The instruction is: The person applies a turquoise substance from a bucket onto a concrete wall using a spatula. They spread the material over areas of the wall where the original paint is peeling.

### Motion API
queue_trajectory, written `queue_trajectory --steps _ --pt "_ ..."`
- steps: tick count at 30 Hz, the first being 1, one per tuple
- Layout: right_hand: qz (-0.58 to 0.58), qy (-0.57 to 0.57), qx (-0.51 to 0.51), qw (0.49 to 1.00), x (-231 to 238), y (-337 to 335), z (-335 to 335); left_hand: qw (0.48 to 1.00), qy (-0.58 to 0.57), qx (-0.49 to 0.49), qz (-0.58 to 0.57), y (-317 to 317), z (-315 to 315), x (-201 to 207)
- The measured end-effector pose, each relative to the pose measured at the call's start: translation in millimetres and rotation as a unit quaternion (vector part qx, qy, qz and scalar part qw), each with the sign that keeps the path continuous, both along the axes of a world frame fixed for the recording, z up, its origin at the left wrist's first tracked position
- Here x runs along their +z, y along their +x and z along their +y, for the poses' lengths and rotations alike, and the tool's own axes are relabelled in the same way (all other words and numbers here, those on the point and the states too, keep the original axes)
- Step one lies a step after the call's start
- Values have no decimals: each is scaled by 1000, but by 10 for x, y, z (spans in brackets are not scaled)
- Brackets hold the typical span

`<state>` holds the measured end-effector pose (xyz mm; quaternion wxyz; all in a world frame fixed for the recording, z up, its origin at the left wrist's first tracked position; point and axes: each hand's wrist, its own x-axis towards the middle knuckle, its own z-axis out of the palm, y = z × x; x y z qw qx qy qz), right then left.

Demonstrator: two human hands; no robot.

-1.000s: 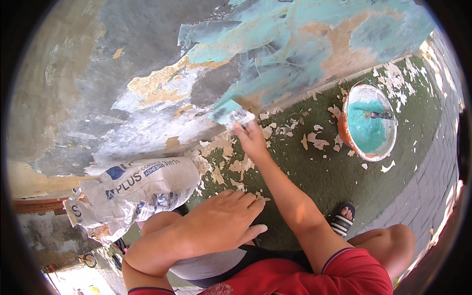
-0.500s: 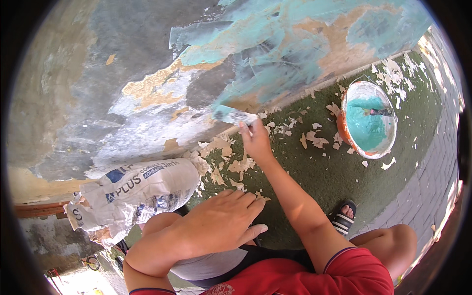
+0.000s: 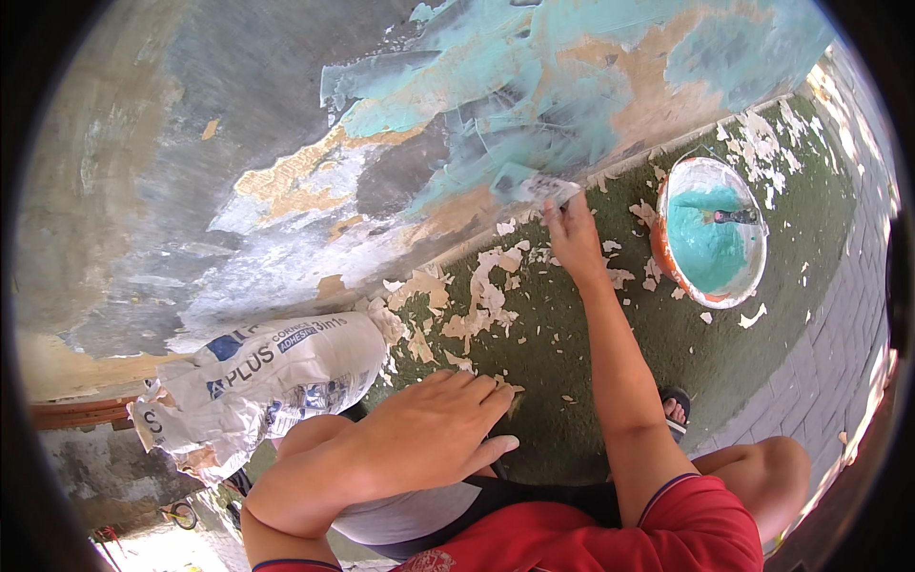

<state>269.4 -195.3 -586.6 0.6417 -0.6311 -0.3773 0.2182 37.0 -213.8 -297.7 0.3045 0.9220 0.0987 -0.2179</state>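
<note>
The left hand [image 3: 434, 424] lies nearest the body, fingers loosely bent and nothing seen in it, though its palm is hidden. Beyond it, the right hand [image 3: 576, 243] grasps a smeared scraper [image 3: 536, 188] by its near end, with thumb and fingers pinching it at the foot of the wall [image 3: 238, 114]. That end looks smeared too, so the scraper could slip or twist if the paste makes it slick; motion blur hides whether the blade fully touches. Just below the grip, loose paint flakes [image 3: 486, 296] lie on the green ground [image 3: 534, 367], and a low stroke could drag some into the paste. The bucket [image 3: 701, 172], to the right of the grip, holds teal paste [image 3: 705, 250] and could be knocked if the elbow or hand swung wide. Farther up the wall from the grip, thin teal streaks [image 3: 534, 114] might dry uneven where the coat is patchy. Against half a second ago, the right hand and scraper have moved rightward along the wall's foot, nearer the bucket, and the forearm now covers part of the sandal [image 3: 676, 419]; the left hand has stayed put.
</note>
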Motion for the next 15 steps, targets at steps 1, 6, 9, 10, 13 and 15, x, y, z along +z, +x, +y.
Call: queue_trajectory --steps 1,6,9,10,13,15 --pt "-27 -20 22 999 135 -24 -33 1000 0 2 1 -4 -1 -6" --pt "-53 -64 121 989 663 -521 174 1000 -7 -2 12 65 -9 -37" --pt "-53 -76 62 994 718 -481 277 1000 -1 -8 10 76 -11 -69" --pt "-57 -62 23 996 700 -401 291 1000 1 -7 12 71 -17 -65" --pt "-57 -8 -15 998 661 31 237 1000 2 -6 13 56 -20 -60" --pt "-50 16 -22 998 575 340 60 1000 1 -5 12 63 -9 -35"
